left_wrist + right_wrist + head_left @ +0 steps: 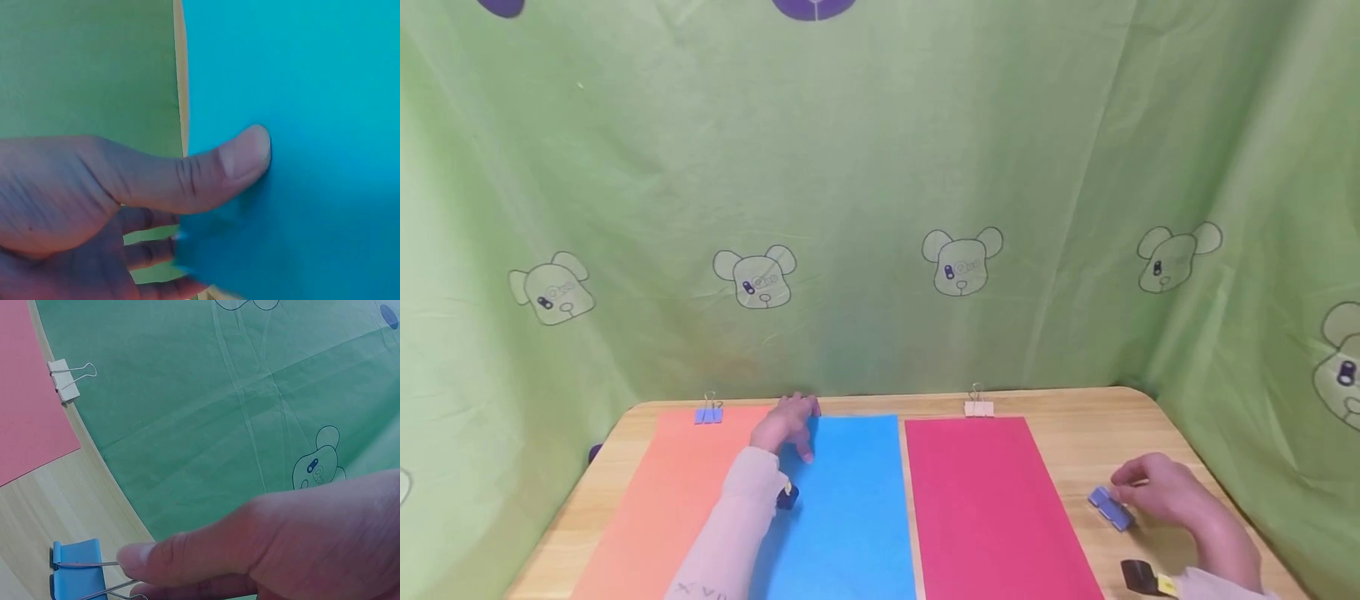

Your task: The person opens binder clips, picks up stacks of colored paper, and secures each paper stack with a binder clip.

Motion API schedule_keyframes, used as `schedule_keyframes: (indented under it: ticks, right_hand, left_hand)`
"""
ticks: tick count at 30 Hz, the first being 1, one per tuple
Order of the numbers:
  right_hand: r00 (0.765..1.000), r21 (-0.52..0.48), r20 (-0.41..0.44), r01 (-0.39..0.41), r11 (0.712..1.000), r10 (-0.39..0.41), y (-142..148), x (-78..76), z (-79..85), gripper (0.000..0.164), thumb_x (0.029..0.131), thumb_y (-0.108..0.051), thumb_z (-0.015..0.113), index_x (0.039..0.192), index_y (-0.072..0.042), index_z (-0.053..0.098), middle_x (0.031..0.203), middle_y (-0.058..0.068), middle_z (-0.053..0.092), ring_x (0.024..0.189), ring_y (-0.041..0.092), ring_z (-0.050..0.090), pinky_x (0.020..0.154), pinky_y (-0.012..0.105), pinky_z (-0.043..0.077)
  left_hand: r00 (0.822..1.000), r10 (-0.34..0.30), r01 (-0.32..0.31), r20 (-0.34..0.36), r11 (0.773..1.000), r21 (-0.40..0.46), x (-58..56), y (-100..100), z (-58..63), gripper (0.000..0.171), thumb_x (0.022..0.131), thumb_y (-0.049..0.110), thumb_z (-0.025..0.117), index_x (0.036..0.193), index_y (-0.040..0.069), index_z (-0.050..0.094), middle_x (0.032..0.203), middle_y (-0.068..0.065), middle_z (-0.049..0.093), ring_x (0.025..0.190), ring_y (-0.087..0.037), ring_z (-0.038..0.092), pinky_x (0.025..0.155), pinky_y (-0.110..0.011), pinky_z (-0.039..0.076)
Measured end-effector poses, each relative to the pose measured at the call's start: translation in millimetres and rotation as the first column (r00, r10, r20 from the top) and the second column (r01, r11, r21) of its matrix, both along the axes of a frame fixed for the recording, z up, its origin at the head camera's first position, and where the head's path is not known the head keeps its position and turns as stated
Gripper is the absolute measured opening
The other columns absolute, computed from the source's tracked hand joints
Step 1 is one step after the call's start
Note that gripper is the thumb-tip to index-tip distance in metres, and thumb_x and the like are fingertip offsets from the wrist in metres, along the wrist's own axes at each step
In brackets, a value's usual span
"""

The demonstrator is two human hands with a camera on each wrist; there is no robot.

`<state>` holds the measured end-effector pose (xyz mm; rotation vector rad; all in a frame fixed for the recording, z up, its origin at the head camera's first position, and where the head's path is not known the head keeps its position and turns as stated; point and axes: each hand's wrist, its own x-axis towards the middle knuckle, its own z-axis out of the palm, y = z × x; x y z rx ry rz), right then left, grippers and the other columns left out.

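My left hand (786, 427) reaches to the back left corner of a blue sheet of paper (853, 500). In the left wrist view its thumb (247, 153) lies across the top of the sheet, while the other fingers pass behind the paper's edge and their tips are hidden. At the right of the table, my right hand (1165, 492) pinches the wire handles of a blue binder clip (1111, 508). The right wrist view shows this clip's blue body (78, 569) over the wood, with its wire between thumb and finger.
An orange sheet (662, 500) lies on the left, with a blue-purple binder clip (708, 415) at its back edge. To the right is a red sheet (992, 500) with a white binder clip (978, 408). Green printed cloth (865, 167) surrounds the wooden table (1075, 417).
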<state>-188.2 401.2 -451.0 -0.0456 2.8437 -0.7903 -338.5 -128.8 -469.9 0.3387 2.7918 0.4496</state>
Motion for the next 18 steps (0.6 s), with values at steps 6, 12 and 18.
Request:
schedule_keyframes:
  ticks: [6,12,18]
  right_hand:
    - [1.0,-0.001,0.002,0.0,1.0,0.0,-1,0.3,1.1,0.028,0.092,-0.01,0.072,0.108,0.012,0.069,0.104,0.025,0.071,0.098,0.042,0.066,0.082,0.055,0.055]
    - [1.0,-0.011,0.017,-0.001,1.0,0.002,-3,1.0,0.4,0.029,0.093,-0.011,0.072,0.109,0.013,0.068,0.104,0.023,0.071,0.097,0.039,0.067,0.082,0.053,0.055]
    - [1.0,-0.01,0.012,-0.009,1.0,0.009,-2,-1.3,-0.3,0.029,0.092,-0.011,0.072,0.108,0.013,0.069,0.103,0.023,0.071,0.097,0.039,0.067,0.082,0.053,0.055]
  left_hand:
    - [1.0,0.018,-0.018,-0.001,0.998,-0.064,2.5,11,2.3,0.081,0.059,0.0,0.098,0.129,0.014,0.06,0.126,-0.017,0.062,0.114,-0.036,0.057,0.092,-0.056,0.052]
    - [0.997,-0.021,0.006,-0.072,0.978,-0.21,7.9,25,2.3,0.076,0.06,0.001,0.098,0.128,0.006,0.062,0.128,-0.018,0.059,0.119,-0.038,0.055,0.1,-0.057,0.048]
    - [0.989,-0.061,0.027,-0.134,0.969,-0.245,11.8,30,0.9,0.082,0.056,-0.005,0.097,0.129,0.003,0.061,0.129,-0.018,0.058,0.112,-0.034,0.059,0.099,-0.05,0.051]
